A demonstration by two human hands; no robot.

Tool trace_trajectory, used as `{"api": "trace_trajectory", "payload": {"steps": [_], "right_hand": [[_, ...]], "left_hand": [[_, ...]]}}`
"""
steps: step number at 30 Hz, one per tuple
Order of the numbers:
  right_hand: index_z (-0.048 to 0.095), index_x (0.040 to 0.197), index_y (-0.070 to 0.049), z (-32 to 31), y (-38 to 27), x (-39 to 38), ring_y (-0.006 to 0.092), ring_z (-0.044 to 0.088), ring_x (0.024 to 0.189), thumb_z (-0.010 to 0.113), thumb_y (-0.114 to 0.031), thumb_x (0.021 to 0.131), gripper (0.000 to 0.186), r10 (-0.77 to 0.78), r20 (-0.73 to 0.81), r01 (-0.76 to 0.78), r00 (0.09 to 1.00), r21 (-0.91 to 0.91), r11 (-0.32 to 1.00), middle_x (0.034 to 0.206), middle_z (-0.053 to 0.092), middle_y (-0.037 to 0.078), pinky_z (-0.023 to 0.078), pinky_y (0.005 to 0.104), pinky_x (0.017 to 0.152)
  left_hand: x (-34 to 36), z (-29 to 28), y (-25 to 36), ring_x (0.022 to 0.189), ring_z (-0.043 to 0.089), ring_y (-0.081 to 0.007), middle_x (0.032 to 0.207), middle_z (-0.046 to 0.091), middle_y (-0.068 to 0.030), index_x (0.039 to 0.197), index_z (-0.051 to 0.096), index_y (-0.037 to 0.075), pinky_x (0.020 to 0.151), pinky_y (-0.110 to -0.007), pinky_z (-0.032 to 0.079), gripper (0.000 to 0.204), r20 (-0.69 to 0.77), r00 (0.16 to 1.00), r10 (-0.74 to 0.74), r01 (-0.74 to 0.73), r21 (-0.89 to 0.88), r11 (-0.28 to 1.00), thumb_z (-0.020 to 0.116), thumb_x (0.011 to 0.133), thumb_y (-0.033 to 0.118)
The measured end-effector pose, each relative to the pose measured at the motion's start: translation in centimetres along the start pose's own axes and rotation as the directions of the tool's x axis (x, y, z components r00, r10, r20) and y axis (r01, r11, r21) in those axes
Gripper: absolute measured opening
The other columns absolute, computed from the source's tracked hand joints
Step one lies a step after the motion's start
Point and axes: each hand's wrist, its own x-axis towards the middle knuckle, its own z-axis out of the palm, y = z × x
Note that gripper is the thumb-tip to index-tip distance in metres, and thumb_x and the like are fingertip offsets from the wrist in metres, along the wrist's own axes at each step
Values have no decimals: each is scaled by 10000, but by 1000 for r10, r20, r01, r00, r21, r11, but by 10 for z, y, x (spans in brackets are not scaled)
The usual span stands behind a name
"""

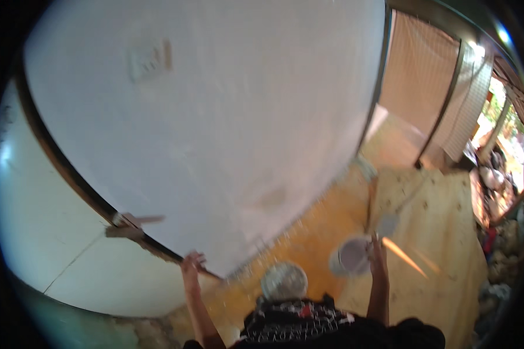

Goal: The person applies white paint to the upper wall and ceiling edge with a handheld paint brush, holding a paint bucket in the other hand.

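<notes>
Two blurs are mine: left hand (193, 263) at a dark panel edge (94, 202), right hand (376, 251) at a pale bucket (350, 257); I cannot tell whether either grip is clenched.

A pale wall (233, 116) meets an ochre floor (329, 215), daylight (514, 148) far right.

I can't make out any words or numbers here; the white-and-red print on the black shirt (291, 327), in front of the white wall (244, 116), is too blurred.

The bucket (335, 263) looks plastic, the wall (215, 116) smooth, the board (434, 212) wooden.
</notes>
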Motion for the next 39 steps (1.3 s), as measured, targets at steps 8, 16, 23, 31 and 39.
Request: {"api": "trace_trajectory", "payload": {"steps": [8,16,23,31,39], "right_hand": [[580,914,-106,23,-68,7,111,597,708,639,-404,918,304,80,-220,-77,972,23,997,818,612,14,432,242,568],[565,909,-62,32,-116,36,206,621,879,656,-346,917,298,96,-272,-78,958,74,994,958,609,100,511,324,776],[557,864,-62,54,-105,96,217,620,922,645,-340,928,299,167,-100,-162,981,63,985,1006,606,126,519,347,806],[579,1007,-17,31,-32,200,184,642,889,662,-315,923,321,352,185,-333,918,-123,935,961,610,88,520,300,817],[589,1101,-40,8,-45,246,156,635,878,654,-334,925,349,383,163,-330,909,-278,902,917,634,65,493,290,720]], "left_hand": [[28,18,-13,942,651,-161,1132,679,-57,1264,572,75,810,-332,497,375,-47,934,-355,358,92,929,567,980,319],[37,37,-37,1018,640,-185,1180,663,-75,1308,549,72,845,-318,485,412,-63,874,-482,485,145,862,567,975,315],[14,57,-23,984,642,-173,1157,665,-73,1295,552,60,814,-297,492,396,-175,887,-428,453,144,880,557,983,303],[-84,123,11,1053,631,-214,1182,651,-104,1303,533,58,865,-340,480,405,-457,817,-353,475,186,860,559,980,301],[-111,193,30,1080,623,-236,1232,624,-123,1321,526,53,912,-361,466,425,-574,747,-336,518,185,835,553,984,312]]}}
